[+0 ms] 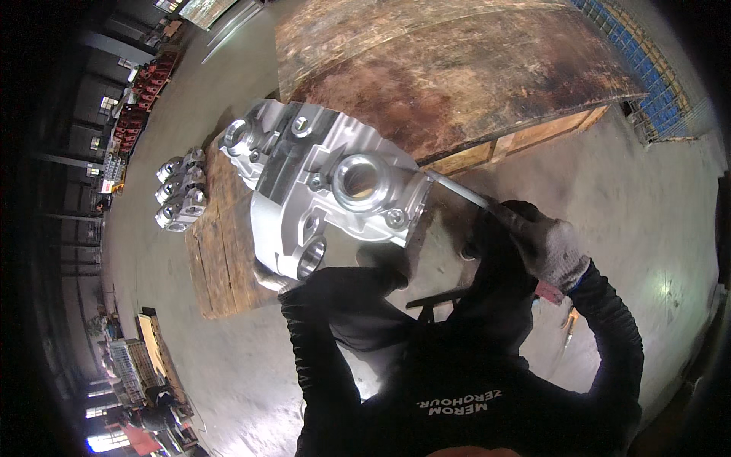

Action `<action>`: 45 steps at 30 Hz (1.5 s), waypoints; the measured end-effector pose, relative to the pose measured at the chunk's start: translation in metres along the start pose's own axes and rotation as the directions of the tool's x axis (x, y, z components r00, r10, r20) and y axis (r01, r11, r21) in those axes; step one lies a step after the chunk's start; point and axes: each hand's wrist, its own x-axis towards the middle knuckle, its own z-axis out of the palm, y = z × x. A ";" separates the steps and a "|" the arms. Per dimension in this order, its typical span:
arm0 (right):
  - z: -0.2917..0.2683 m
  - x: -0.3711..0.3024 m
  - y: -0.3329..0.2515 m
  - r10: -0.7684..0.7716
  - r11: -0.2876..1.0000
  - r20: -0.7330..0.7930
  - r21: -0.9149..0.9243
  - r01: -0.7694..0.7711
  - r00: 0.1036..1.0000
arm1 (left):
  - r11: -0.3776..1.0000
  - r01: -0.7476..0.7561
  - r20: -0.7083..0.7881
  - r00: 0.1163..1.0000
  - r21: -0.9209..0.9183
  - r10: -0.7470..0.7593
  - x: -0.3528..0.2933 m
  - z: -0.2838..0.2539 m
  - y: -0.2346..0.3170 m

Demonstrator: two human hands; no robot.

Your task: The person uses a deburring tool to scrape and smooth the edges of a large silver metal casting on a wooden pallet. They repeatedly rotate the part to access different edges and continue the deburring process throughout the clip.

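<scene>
A large silver metal casting [293, 194] with round bored openings stands tilted in front of me, over a wooden board [221, 259]. My left hand [268, 277] is gloved and at the casting's lower left edge, gripping it; its fingers are mostly hidden behind the metal. In a pale glove, my right hand [552, 250] is closed around a slim flat file [461, 190]. The file's far end meets the casting's right edge, beside the big round bore; whether it touches cannot be made out.
Beyond the casting is a big stained wooden tabletop [457, 68]. Several similar castings [181, 190] sit at the left. A blue wire rack [659, 84] stands at the far right. Under me is a dark stool-like frame [438, 301], and a red object [548, 292] lies below my right hand.
</scene>
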 end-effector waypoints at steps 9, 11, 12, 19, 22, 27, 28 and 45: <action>0.016 0.006 0.025 -0.071 0.997 -0.014 -0.021 0.071 0.997 | 0.990 -0.052 -0.069 0.996 0.129 0.061 0.012 0.005 -0.011; 0.016 0.009 0.023 -0.093 0.996 0.004 -0.007 0.093 0.996 | 0.976 -0.109 -0.079 0.989 0.190 0.125 0.017 -0.021 0.001; 0.006 0.004 0.014 -0.108 0.994 -0.020 0.006 0.108 0.994 | 0.964 -0.140 -0.062 0.986 0.227 0.158 0.026 -0.042 0.005; 0.011 0.025 0.019 0.036 0.996 0.190 -0.088 -0.019 0.981 | 0.995 -0.081 0.028 0.996 0.060 0.080 0.029 -0.026 -0.008; 0.010 -0.002 0.008 -0.071 0.997 -0.022 -0.020 0.071 0.997 | 0.996 -0.079 -0.010 0.997 0.046 0.080 0.024 -0.029 0.001; 0.030 0.022 0.024 -0.108 0.994 -0.012 -0.036 0.108 0.994 | 1.000 -0.019 -0.022 1.000 0.019 0.019 0.012 -0.016 -0.001; 0.030 0.026 0.019 -0.104 0.994 -0.015 -0.048 0.103 0.994 | 1.000 0.009 -0.011 1.000 -0.008 -0.009 0.014 -0.014 0.000; 0.037 0.019 0.001 -0.121 0.991 -0.368 0.014 0.136 0.922 | 1.000 -0.023 0.033 0.999 0.008 0.023 0.012 -0.012 -0.002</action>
